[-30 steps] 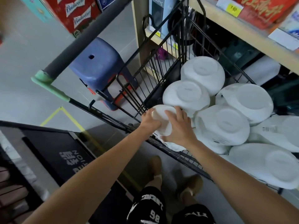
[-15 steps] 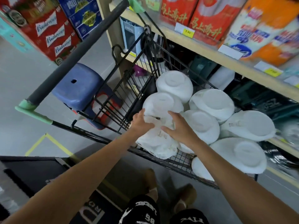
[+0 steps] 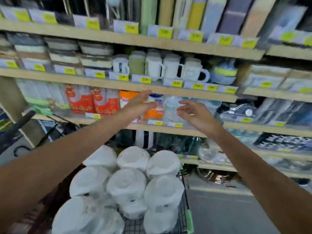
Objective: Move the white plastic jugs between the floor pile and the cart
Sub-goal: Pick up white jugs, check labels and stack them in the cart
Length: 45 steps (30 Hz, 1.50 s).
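Observation:
Several white plastic jugs [image 3: 126, 184] lie bottoms-up, packed together in the black wire cart [image 3: 181, 215] at the lower middle of the head view. My left hand [image 3: 141, 103] and my right hand [image 3: 194, 114] are both raised well above the jugs, in front of the shelves. Their fingers are spread and relaxed and hold nothing. The frame is blurred by motion. No floor pile is in view.
Wooden store shelves [image 3: 118, 85] fill the background, stocked with white mugs [image 3: 170, 68], red and orange packs [image 3: 104, 100] and boxes behind yellow price tags. The cart's grey handle bar [image 3: 18, 124] shows at the left. Grey floor [image 3: 228, 213] lies right of the cart.
Both hands let go of the jug they were pressing into the cart and rose in front of the shelves. The view swung up from the cart to the shelving.

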Tool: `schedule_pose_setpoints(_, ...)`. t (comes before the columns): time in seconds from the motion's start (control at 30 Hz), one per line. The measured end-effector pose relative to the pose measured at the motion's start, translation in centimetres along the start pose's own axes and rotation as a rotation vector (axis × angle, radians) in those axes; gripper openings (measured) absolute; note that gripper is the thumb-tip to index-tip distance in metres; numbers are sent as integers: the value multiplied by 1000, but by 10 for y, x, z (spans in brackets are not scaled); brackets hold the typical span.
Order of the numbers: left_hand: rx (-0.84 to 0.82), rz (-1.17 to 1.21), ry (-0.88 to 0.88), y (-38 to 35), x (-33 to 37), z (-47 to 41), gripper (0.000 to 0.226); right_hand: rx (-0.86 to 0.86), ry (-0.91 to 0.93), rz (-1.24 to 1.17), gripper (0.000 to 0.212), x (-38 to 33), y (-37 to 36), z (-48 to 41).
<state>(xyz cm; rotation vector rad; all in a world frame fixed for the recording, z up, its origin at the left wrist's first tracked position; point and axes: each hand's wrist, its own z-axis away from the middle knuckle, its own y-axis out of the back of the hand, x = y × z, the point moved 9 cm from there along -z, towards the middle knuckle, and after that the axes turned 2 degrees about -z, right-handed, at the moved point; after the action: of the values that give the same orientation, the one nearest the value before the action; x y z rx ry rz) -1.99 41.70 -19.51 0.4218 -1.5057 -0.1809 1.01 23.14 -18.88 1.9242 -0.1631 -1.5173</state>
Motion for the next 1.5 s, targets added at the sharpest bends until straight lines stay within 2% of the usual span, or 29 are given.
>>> schedule_pose_setpoints(0.17,-31,97,-171,-74,135,1,39,160,45,-99,22,-23,150,38)
schedule_pose_setpoints(0.3,-85,145,-308,-147,241,9,35,298,99,-138,21,-33,272,86)
schedule_pose_setpoints(0.53,-187,281,-404,-268,361,24,28,443,175,-215,8,-17,421,156)
schedule_pose_setpoints(0.63,-237,366,-427,-318,391,27,23,480,187,-230,10,2,467,175)
schedule_pose_setpoints(0.8,-347,394,-430,-404,424,19,30,562,170,-235,14,40,531,198)
schedule_pose_setpoints(0.97,-466,405,-450,-494,460,-4,9,646,132,-217,16,90,595,209)
schedule_pose_setpoints(1.07,-565,409,-466,-560,476,-26,11,689,99,-190,22,132,638,212)
schedule_pose_setpoints(1.17,-650,407,-473,-629,496,-55,13,740,58,-160,17,175,688,211)
schedule_pose_setpoints(1.33,-727,403,-468,-737,529,-107,15,842,-26,-143,23,249,777,199)
schedule_pose_setpoints(1.5,-798,409,-417,-852,538,-145,12,909,-120,-149,14,339,845,200)
